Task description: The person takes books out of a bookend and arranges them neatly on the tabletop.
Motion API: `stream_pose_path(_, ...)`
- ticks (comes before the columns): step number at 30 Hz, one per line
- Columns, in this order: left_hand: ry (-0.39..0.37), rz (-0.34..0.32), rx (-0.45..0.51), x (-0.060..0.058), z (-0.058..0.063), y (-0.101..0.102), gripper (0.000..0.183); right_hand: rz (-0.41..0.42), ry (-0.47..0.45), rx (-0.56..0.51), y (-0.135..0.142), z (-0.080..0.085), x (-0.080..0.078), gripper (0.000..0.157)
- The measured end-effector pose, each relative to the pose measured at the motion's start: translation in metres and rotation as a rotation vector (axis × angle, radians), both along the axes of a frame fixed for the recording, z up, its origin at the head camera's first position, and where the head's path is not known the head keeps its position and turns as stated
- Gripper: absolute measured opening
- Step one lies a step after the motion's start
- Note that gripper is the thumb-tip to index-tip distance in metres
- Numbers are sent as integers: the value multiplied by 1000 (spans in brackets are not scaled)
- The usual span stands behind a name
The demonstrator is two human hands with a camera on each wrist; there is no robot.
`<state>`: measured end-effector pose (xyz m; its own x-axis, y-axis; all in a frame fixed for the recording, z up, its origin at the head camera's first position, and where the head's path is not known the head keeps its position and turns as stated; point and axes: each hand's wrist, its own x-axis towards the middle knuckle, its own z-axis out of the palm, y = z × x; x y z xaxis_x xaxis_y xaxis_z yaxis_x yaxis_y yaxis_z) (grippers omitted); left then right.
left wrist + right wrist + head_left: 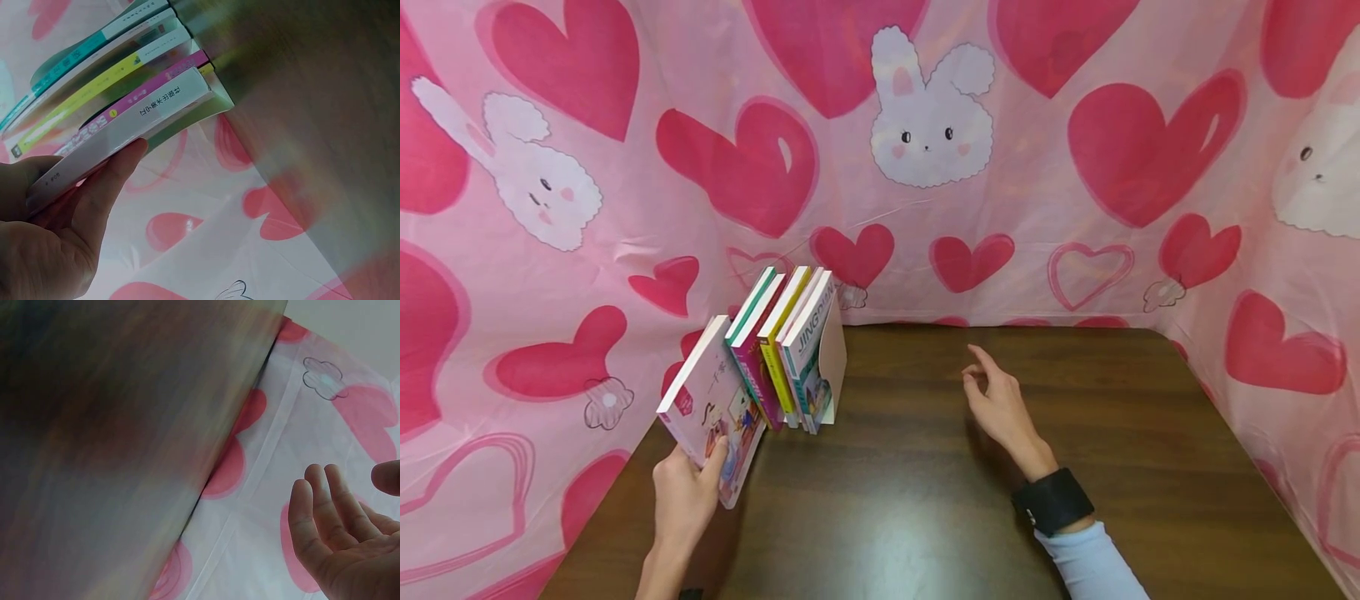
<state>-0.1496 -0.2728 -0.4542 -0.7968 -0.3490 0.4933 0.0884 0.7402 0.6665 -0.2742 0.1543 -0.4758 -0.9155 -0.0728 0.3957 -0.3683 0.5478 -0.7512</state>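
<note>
In the pale book holder [834,358], several books [777,367]

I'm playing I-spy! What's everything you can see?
held book: one, pink, left side
other books: four or more; teal, white, yellow, magenta; beside it
bookend: one or more, cream, right of them
table: one, brown, under them
cloth: count unclear, pink, around table
hearts: many, red, on cloth
bunnies: three, white, on cloth
flowers: several, white, on cloth
band: one clear, black, right wrist
sleeve: one, pale blue, behind band
left hand: one, gripping the held book
right hand: one, over table
</note>
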Motion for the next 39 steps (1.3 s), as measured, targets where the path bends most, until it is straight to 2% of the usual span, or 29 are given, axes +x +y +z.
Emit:
stream_pose_path(6, -11, -3, 6, 4, 4, 1, 34, -2, -1, -2, 0, 2, 1, 50)
stream_pose_path(11, 14, -18, -10, 9, 4, 1, 32, -2, 3, 4, 0, 1, 2, 50)
stream_pose_path(29, 6, 14, -22, 25, 8, 4, 28, 3, -12, -2, 0, -1, 2, 50)
stream_pose_path(39, 15, 20, -29, 32, 7, 5, 28, -6, -9, 3, -1, 0, 1, 50)
